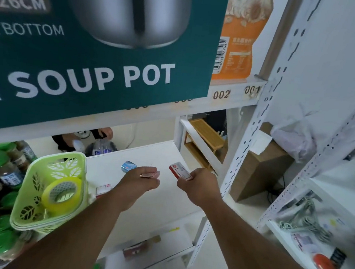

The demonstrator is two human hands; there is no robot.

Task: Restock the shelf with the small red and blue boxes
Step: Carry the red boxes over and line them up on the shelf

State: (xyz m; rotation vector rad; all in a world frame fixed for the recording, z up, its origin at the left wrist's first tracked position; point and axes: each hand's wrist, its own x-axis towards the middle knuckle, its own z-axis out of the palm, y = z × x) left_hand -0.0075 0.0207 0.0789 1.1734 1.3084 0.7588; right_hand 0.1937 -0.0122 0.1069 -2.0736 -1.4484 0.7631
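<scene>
Two red boxes in hand: left grip (143, 178) pinching one (151, 174), right grip (200, 182) holding another (180, 170), over shelf (165, 198) mid-depth. Set flat beside blue box (128, 166) toward rear edge, squared.

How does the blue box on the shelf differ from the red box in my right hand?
The blue box lies free on the white shelf; the red box is pinched by the right hand. Blue looks squat, red longer and flatter. Both are small cartons.
</scene>
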